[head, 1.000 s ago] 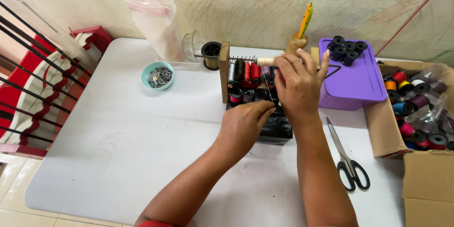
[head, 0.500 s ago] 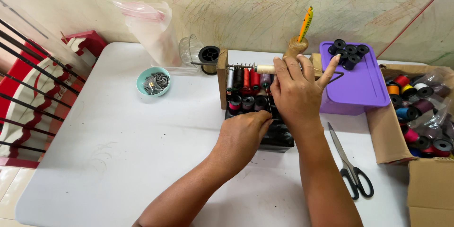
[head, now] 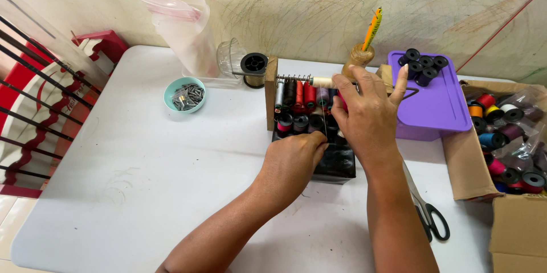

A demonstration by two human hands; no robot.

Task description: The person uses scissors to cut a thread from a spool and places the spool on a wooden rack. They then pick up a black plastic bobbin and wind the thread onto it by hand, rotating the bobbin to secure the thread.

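A small wooden winding frame [head: 270, 92] with a metal rod [head: 293, 78] stands at the back of the white table [head: 142, 182], over a black tray [head: 336, 162] of coloured thread bobbins [head: 293, 120]. My right hand [head: 367, 116] rests over the rod's right end, fingers curled around a spool there, index finger raised. My left hand [head: 293, 159] sits just below, pinching a thin thread [head: 325, 122] that runs up towards the rod. Red, black and grey bobbins hang on the rod to the left of my right hand.
A purple tray [head: 433, 108] holds several black spools [head: 421, 65]. A cardboard box [head: 513, 210] at the right holds coloured spools [head: 501, 130]. Scissors [head: 427, 213] lie by my right forearm. A teal bowl [head: 185, 95] of small metal parts, a plastic bag [head: 185, 34] and a glass [head: 231, 56] stand at the back.
The view has shifted slightly. My left hand stays closed on the thread below the rod, and my right hand stays on the rod's right end.
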